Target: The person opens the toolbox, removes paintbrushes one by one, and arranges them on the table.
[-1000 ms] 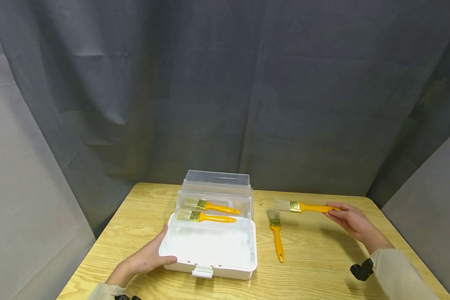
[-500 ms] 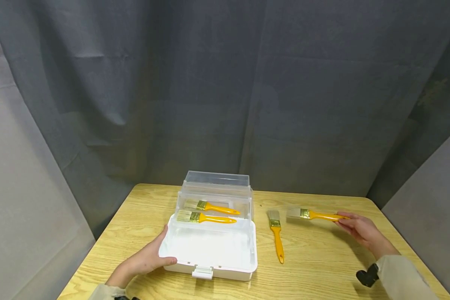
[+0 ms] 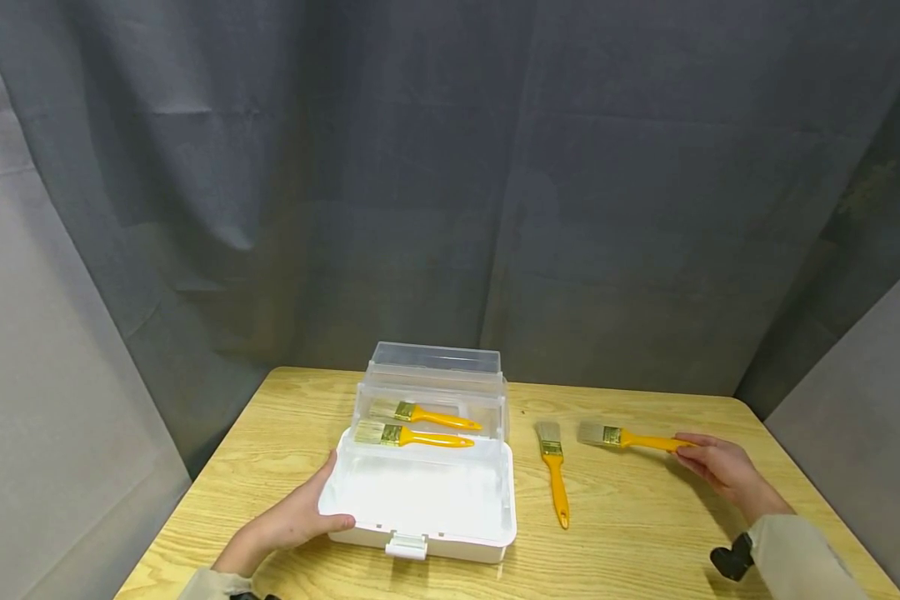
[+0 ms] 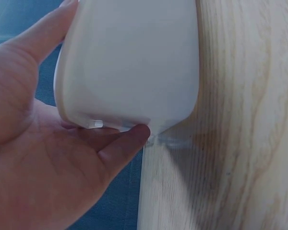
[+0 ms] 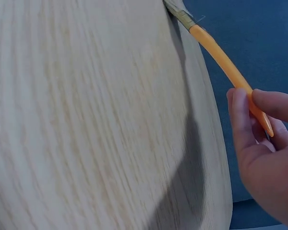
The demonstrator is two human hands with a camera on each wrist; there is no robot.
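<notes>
My right hand (image 3: pixel 723 471) pinches the end of a paintbrush's yellow handle (image 5: pixel 225 60) between thumb and fingers. This paintbrush (image 3: pixel 633 439) points left, its bristles low at the wood table. A second paintbrush (image 3: pixel 555 475) lies on the table to its left, handle toward me. My left hand (image 3: pixel 292 512) grips the left end of a white plastic storage box (image 3: pixel 465 546), thumb on the front corner; in the left wrist view its fingers (image 4: pixel 127 143) curl round the box end. Two paintbrushes, a rear one (image 3: pixel 427 414) and a front one (image 3: pixel 416 436), lie in the box's raised clear tray.
The box's clear lid (image 3: pixel 435 357) stands open at the back, and a white latch (image 3: pixel 407 546) hangs on the front. Wood table (image 3: pixel 615 550) extends around the box. Grey curtains (image 3: pixel 420 167) enclose the back and sides.
My right hand has moved right and then down with the paintbrush, away from the second paintbrush and closer to the table. The left hand and box have stayed in place.
</notes>
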